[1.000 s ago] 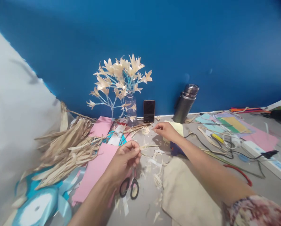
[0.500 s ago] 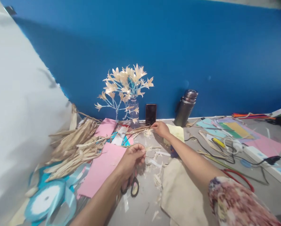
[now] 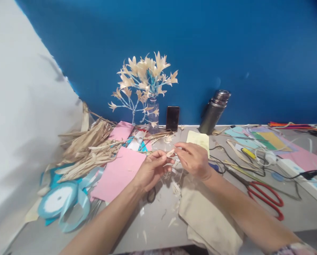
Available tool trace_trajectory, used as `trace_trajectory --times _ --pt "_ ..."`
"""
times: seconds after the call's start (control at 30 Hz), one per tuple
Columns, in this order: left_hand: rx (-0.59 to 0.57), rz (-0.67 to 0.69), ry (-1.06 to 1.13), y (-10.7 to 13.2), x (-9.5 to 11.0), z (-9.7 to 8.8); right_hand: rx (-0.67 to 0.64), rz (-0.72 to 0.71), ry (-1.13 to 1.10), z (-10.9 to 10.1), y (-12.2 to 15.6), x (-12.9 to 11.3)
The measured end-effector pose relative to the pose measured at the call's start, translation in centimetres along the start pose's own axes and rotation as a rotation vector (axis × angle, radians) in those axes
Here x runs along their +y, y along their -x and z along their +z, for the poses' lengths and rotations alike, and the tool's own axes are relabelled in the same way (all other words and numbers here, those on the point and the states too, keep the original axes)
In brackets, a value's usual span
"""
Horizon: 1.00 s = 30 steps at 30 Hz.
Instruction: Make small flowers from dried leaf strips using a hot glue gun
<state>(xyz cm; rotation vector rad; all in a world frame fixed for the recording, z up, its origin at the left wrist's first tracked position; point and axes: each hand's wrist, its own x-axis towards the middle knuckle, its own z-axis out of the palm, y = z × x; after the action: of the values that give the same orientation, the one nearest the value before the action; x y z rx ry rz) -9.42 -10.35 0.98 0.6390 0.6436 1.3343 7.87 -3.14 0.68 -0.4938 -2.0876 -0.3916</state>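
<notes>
My left hand (image 3: 151,169) and my right hand (image 3: 193,159) meet above the grey table (image 3: 158,219), both pinching a small pale dried-leaf piece (image 3: 170,153) on a thin stem. Fingers of both hands are closed on it. Black-handled scissors (image 3: 151,194) lie under my left wrist, mostly hidden. Pale leaf scraps (image 3: 176,187) litter the table below my hands. A beige cloth (image 3: 209,216) lies under my right forearm.
A heap of dried leaf strips (image 3: 86,150) lies left, beside pink paper (image 3: 118,173) and a light-blue ribbon roll (image 3: 57,199). A vase of pale handmade flowers (image 3: 144,79), a phone (image 3: 172,118) and a steel flask (image 3: 214,111) stand by the blue wall. Red-handled pliers (image 3: 266,198), cables and coloured sheets (image 3: 265,140) lie right.
My right hand came back from the far side of the table near the phone and joined my left hand. Both now pinch the leaf piece. The view dropped lower.
</notes>
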Motion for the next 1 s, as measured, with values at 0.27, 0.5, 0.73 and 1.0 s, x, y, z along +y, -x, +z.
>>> trace_trajectory --times 0.27,0.5,0.73,1.0 --pt "-0.025 0.253 -0.532 0.5 -0.9 -0.4 -0.059 0.679 -0.603 -0.3 0.9 -0.2" --pt "-0.096 0.305 -0.731 0.7 -0.8 -0.6 -0.409 1.097 -1.324 -0.5 1.4 1.3" --pt "-0.106 0.299 -0.821 0.7 -1.1 -0.5 -0.345 1.186 -1.317 -0.2 1.6 1.4" --pt "-0.005 0.043 -0.325 0.3 -1.5 -0.9 -0.411 1.222 -1.390 -0.1 1.7 2.0"
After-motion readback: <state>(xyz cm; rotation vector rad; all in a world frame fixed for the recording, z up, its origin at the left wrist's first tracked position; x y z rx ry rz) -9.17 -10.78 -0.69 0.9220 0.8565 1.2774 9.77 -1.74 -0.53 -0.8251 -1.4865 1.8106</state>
